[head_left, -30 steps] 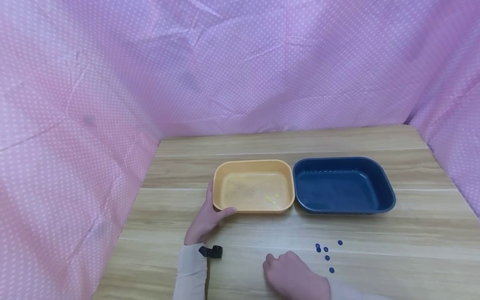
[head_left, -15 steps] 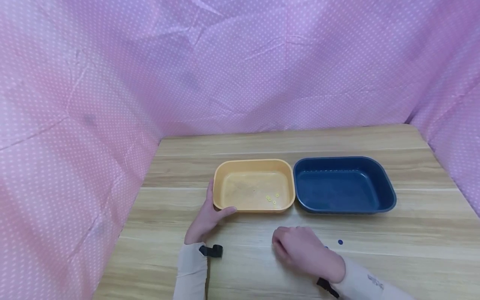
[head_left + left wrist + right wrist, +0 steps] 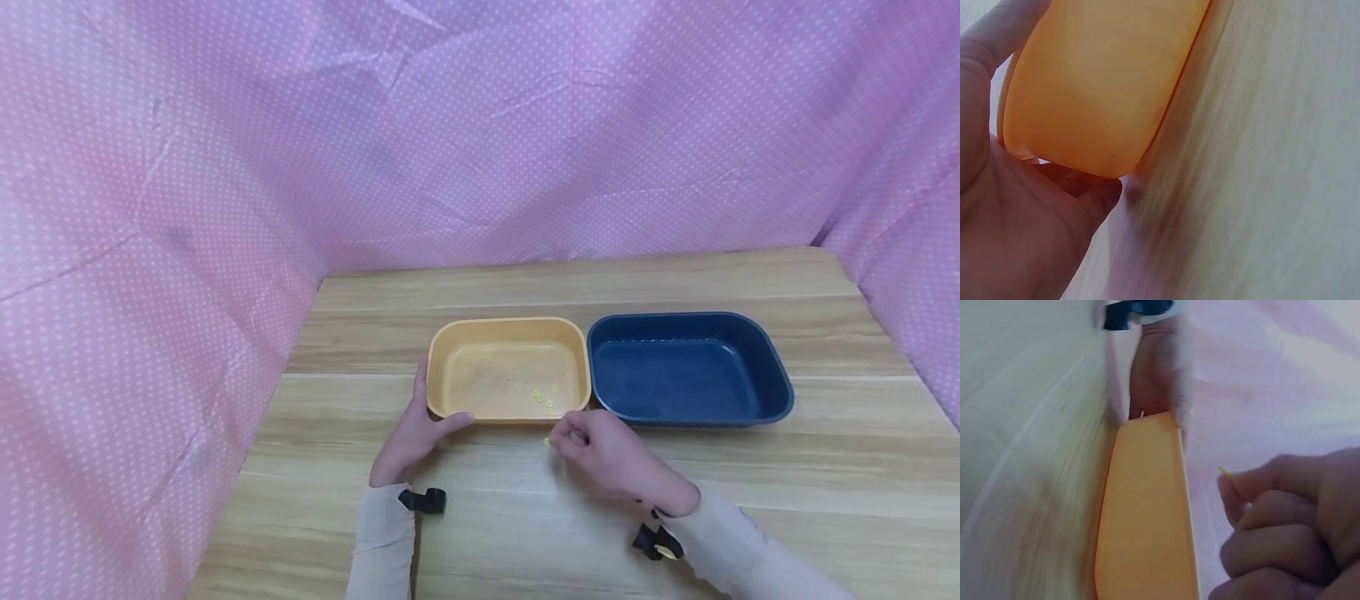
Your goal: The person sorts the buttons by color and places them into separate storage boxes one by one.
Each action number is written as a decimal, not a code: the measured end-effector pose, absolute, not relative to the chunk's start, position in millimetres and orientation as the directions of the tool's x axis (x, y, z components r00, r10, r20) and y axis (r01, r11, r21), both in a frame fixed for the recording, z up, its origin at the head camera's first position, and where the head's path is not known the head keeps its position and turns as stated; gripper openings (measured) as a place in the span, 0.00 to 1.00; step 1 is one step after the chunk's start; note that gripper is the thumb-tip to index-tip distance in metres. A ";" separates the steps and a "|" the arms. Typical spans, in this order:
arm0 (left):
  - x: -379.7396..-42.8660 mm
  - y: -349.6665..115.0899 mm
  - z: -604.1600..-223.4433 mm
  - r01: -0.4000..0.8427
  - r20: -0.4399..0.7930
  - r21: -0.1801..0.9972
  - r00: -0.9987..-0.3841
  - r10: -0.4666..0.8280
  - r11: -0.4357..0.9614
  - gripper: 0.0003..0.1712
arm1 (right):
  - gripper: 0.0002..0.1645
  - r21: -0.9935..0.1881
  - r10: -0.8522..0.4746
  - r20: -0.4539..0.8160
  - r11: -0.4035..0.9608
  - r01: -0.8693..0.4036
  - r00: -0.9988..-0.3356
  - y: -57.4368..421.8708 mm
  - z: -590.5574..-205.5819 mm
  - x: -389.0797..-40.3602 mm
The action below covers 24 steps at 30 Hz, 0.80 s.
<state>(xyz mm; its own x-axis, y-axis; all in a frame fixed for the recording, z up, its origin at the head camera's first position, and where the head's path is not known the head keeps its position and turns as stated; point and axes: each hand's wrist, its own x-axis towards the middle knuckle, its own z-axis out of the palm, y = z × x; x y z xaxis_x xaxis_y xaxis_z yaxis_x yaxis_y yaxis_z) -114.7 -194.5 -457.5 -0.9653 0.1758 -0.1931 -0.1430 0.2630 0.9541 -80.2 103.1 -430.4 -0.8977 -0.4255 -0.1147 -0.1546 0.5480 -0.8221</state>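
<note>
My left hand (image 3: 411, 437) holds the near left corner of a yellow plastic tub (image 3: 487, 410), thumb along the front rim and fingers against the left end. The left wrist view shows the fingers (image 3: 1100, 197) at the tub's end wall. My right hand (image 3: 607, 454) pinches a small yellow button (image 3: 548, 442) between thumb and index finger, just in front of the tub's near right corner. In the right wrist view, the button (image 3: 1225, 470) sticks out edge-on from the fingertips, above rim level. Several small yellow buttons (image 3: 537, 397) lie inside the tub.
A dark blue tub (image 3: 690, 421) stands right beside the yellow one. Small dark blue buttons (image 3: 654, 514) on the wooden table (image 3: 495, 542) are mostly hidden by my right wrist and forearm. Pink dotted cloth (image 3: 480, 150) hangs behind the table and along its sides.
My right hand has moved from the front of the table up to the yellow tub, bringing a yellow button into view. Its forearm now covers the blue buttons. The left hand stays put.
</note>
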 end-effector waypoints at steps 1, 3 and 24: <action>-114.5 -194.4 -457.6 -0.144 -0.194 0.954 -0.965 0.175 0.264 0.70 | 0.07 -0.844 -0.413 -0.134 0.524 -0.115 -0.901 104.1 -430.3 -82.7; -114.2 -194.5 -457.9 -0.147 -0.198 0.952 -0.965 0.173 0.269 0.71 | 0.10 -0.872 -0.380 -0.170 0.487 -0.041 -0.909 106.0 -430.0 -86.8; -109.7 -192.1 -464.0 -0.122 -0.171 0.956 -0.971 0.168 0.268 0.70 | 0.28 -0.922 -0.134 -0.386 0.085 0.378 -0.913 118.5 -429.0 -97.6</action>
<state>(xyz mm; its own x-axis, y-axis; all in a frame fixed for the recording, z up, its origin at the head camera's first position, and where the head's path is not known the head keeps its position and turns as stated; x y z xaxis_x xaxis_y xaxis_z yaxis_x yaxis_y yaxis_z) -109.7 -192.1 -464.0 -0.9707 0.1685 -0.1715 -0.1223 0.2680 0.9556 -97.6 118.5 -429.0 -0.9126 -0.1336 -0.3865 0.3780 0.0848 -0.9219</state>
